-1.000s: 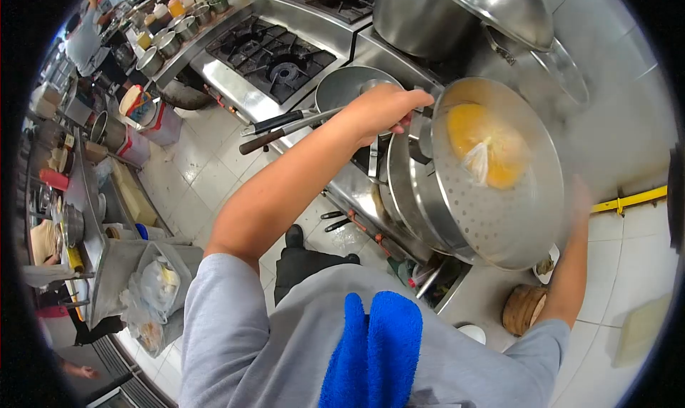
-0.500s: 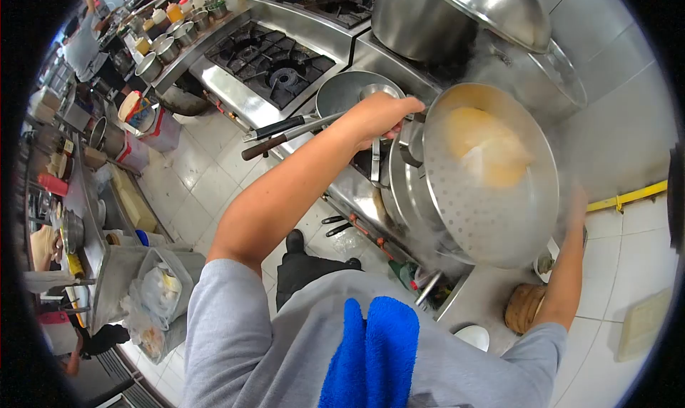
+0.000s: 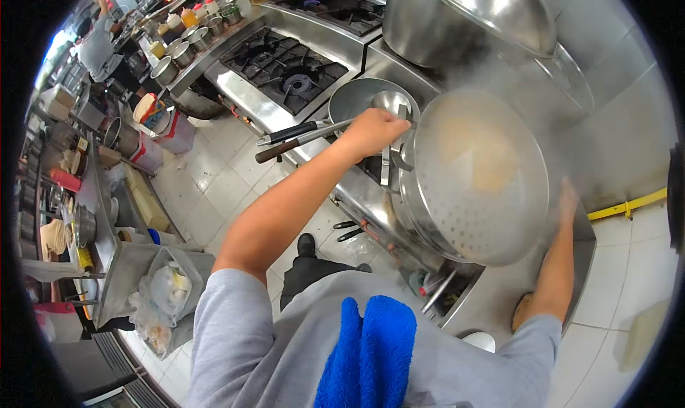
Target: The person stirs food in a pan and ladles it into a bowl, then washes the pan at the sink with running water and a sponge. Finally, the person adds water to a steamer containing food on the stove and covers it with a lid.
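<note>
A round perforated steamer tray (image 3: 467, 226) tilts toward me over a wide steel pot on the stove, a pale yellowish food mass (image 3: 492, 167) lying in its upper part. My left hand (image 3: 378, 133) is closed at the handle on the tray's left side. At the far rim is my right hand (image 3: 567, 202), gripping that side; steam veils its fingers. Just behind my left hand, a ladle (image 3: 389, 102) rests in a wok (image 3: 349, 97), whose dark handle (image 3: 285, 132) sticks out leftward.
A large stockpot (image 3: 432, 26) with a tilted lid (image 3: 499, 8) stands at the back. Gas burners (image 3: 296, 83) lie to the left. A bin with plastic bags (image 3: 169, 286) stands lower left. A person (image 3: 98, 47) works far off. A yellow pipe (image 3: 628, 202) runs along the wall.
Both hands and the steamer tray have shifted slightly left together. Steam over the food has thickened. My view has turned a little.
</note>
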Available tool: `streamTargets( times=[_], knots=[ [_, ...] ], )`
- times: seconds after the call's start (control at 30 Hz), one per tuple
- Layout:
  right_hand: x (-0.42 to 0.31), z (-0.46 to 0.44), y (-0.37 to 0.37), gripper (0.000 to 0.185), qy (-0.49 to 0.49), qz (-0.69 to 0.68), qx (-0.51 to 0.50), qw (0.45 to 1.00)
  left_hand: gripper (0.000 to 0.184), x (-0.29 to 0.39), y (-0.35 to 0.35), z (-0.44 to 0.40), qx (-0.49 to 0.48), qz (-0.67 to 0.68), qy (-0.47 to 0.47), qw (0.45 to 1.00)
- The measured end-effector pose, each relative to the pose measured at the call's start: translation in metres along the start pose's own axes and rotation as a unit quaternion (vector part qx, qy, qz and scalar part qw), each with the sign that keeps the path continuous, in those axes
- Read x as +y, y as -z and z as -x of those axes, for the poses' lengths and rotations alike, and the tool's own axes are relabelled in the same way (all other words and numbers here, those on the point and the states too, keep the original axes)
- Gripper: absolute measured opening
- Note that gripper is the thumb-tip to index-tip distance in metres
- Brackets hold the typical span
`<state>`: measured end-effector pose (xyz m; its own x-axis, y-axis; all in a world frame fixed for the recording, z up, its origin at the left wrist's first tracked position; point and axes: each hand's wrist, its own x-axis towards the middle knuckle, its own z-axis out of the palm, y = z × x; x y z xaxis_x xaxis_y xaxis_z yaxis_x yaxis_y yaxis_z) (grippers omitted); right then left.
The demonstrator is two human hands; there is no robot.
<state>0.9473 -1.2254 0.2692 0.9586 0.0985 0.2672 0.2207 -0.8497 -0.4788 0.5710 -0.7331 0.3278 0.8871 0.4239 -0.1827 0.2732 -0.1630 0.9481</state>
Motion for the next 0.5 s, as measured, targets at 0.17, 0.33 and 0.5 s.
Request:
streamTargets(
  times=[0.17, 0.33, 0.5],
  knots=[
    [-0.011, 0.009, 0.016, 0.047, 0.016, -0.009, -0.007, 1.0, 0.039, -0.01, 0.011, 0.024, 0.066, -0.128, -0.095, 0.985],
    [-0.097, 0.135, 0.101, 0.039, -0.082, -0.306, -0.075, 0.946, 0.044, -0.057, 0.023, 0.072, -0.137, -0.096, -0.143, 0.976],
    [-0.131, 0.311, 0.123, 0.035, -0.07, -0.407, -0.051, 0.909, 0.038, -0.174, 0.008, 0.094, -0.365, -0.14, 0.085, 0.916]
  ],
)
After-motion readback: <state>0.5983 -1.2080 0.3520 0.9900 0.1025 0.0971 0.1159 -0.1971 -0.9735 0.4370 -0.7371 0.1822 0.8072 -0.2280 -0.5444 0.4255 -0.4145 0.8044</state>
